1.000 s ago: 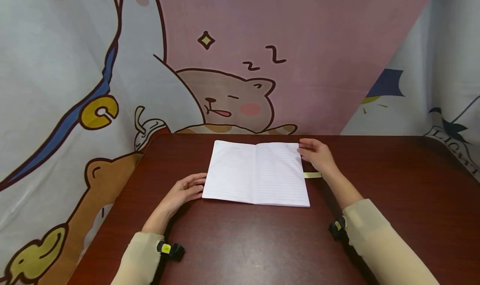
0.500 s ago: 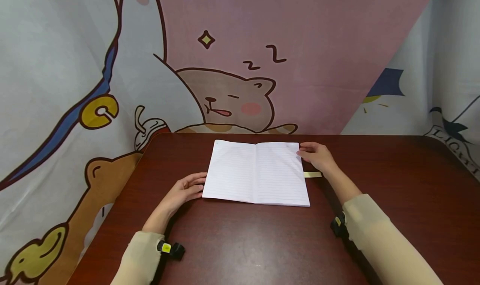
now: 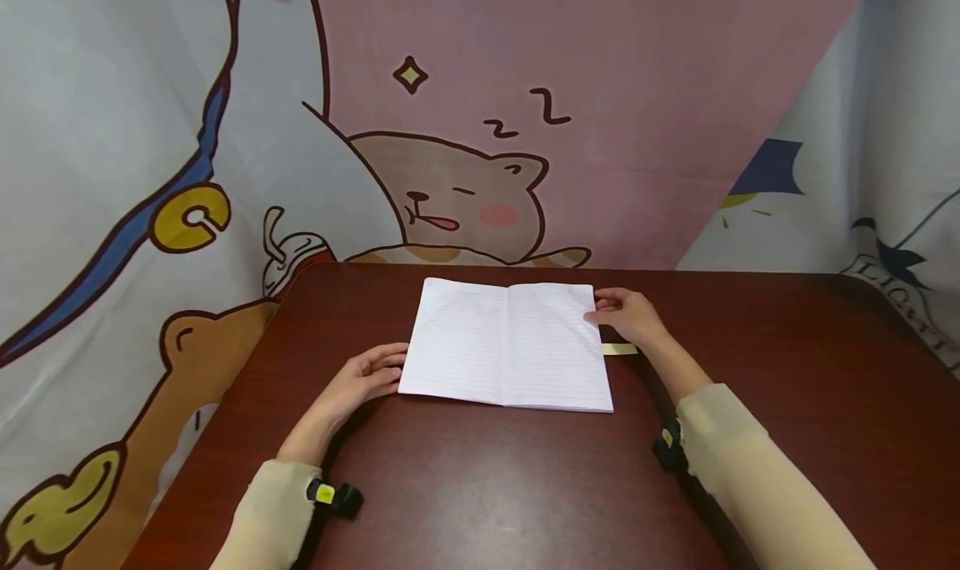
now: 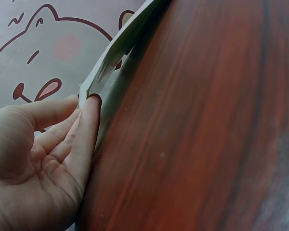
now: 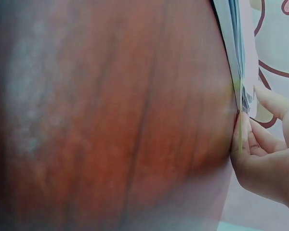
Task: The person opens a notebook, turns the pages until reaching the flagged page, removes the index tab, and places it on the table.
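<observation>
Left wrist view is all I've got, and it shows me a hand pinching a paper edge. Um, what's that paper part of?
Observer: A notebook, spread open at lined pages.
Operator: Okay, and who's on the opposite side of it?
Observer: The right hand is at the right edge, toward the far corner, with its thumb over the page.
Operator: Anything sticking out over there?
Observer: Yes, a pale yellow strip pokes out from that edge, just nearer the person than the grip.
</observation>
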Available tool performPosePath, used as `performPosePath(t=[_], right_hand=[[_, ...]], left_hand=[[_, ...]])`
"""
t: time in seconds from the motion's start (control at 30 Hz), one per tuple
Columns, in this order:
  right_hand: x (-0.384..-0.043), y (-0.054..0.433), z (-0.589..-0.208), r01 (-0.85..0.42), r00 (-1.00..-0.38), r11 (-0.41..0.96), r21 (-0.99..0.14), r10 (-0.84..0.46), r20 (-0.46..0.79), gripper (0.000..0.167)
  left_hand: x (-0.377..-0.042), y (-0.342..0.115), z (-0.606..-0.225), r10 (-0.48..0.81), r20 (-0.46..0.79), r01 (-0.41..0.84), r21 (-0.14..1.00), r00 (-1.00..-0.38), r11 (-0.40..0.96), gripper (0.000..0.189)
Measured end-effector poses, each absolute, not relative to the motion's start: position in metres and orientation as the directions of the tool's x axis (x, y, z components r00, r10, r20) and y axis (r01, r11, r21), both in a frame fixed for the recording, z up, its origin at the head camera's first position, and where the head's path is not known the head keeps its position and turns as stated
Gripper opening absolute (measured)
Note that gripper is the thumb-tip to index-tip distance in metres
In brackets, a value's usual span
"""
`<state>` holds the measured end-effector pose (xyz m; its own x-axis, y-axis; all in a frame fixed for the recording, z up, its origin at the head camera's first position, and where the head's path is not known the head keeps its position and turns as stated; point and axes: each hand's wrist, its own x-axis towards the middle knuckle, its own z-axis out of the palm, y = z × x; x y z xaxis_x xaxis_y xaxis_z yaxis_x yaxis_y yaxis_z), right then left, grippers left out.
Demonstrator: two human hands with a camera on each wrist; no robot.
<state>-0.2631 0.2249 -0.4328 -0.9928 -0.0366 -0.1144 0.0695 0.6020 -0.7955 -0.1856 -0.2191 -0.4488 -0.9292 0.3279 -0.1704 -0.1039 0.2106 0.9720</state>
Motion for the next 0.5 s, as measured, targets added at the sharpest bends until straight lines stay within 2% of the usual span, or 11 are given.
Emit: performPosePath(t=[0.5], right_hand=[[-0.2639,0.222,-0.4328,0.046,-0.997,0.673,-0.738,-0.014,-0.075,0.061]], left_hand=[[-0.1845,-0.2194,-0.4482,0.342,-0.164,-0.098,0.974,-0.925,0.202,0.051]])
